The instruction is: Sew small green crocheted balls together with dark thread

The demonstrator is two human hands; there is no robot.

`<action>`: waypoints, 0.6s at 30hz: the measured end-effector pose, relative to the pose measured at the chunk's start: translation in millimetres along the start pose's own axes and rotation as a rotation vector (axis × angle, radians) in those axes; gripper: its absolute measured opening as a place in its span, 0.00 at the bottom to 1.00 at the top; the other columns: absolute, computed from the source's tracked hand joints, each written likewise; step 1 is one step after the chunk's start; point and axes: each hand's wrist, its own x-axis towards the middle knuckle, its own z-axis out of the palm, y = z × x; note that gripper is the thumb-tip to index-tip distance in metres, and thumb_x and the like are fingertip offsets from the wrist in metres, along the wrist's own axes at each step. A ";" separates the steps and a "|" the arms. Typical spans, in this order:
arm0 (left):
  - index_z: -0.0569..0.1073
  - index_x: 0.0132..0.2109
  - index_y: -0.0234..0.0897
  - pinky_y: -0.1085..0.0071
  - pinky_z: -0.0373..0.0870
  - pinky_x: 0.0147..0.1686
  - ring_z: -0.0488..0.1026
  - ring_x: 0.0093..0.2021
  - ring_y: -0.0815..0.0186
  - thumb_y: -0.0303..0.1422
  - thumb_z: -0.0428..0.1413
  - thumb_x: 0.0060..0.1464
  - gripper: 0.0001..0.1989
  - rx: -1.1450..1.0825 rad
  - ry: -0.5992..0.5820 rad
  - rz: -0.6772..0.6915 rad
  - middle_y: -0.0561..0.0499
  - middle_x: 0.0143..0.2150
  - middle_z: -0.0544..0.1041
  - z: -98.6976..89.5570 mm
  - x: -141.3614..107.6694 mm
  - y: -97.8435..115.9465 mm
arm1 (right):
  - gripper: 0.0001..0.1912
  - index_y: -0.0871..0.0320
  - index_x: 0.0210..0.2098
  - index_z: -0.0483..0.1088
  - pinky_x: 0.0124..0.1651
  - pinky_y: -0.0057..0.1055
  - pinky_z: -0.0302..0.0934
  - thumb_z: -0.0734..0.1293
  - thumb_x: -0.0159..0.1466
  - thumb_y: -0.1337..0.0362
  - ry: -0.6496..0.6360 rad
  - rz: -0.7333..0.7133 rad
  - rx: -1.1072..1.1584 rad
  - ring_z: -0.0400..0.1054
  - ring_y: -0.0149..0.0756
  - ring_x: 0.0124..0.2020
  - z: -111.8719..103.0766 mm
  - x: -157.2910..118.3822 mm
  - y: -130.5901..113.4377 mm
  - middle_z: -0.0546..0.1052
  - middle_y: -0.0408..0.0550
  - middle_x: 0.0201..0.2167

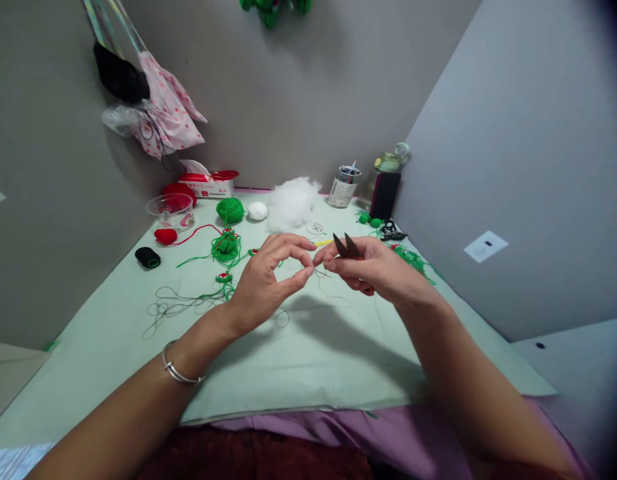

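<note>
Above the middle of the pale green tabletop (308, 367), my left hand (275, 277) has its thumb and forefinger curved into a ring, their tips pinched near a thin dark thread (323, 272). My right hand (371, 267) is close beside it, wrapped round small dark scissors (347, 247) whose blades stick up slightly apart. The right fingertips almost meet the left ones at the thread; whether they also hold it is too small to tell. A loose tangle of dark thread (175, 305) lies left of my left hand. A yellow stick (323, 243) shows just behind the fingertips.
At the back stand white stuffing (294, 200), a green yarn ball (230, 210), a can of pens (344, 187), a dark phone (385, 195) and a bottle (388, 163). Left are a clear tub (173, 212), red yarn (165, 236) and a black spool (147, 258). Green yarn (411, 260) lies right.
</note>
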 end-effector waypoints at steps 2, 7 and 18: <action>0.73 0.37 0.39 0.59 0.65 0.58 0.71 0.55 0.61 0.26 0.58 0.59 0.03 0.060 0.034 0.076 0.47 0.49 0.79 -0.3 -2.3 -4.0 | 0.11 0.59 0.37 0.75 0.22 0.26 0.47 0.68 0.61 0.58 0.095 -0.043 -0.076 0.54 0.27 0.21 10.9 12.4 10.1 0.65 0.40 0.21; 0.72 0.37 0.39 0.58 0.65 0.57 0.71 0.54 0.60 0.25 0.58 0.59 0.05 0.129 0.065 0.110 0.47 0.48 0.78 -3.2 -8.8 -9.3 | 0.09 0.60 0.34 0.76 0.23 0.25 0.49 0.69 0.59 0.60 0.218 -0.073 -0.128 0.56 0.26 0.22 13.2 21.5 26.6 0.67 0.41 0.22; 0.72 0.36 0.39 0.55 0.67 0.56 0.71 0.54 0.58 0.27 0.57 0.60 0.04 0.240 0.068 0.197 0.47 0.48 0.79 6.0 -15.5 -14.3 | 0.13 0.59 0.34 0.70 0.15 0.21 0.44 0.71 0.59 0.56 -0.130 0.066 0.525 0.48 0.22 0.11 39.1 18.5 30.6 0.61 0.33 0.11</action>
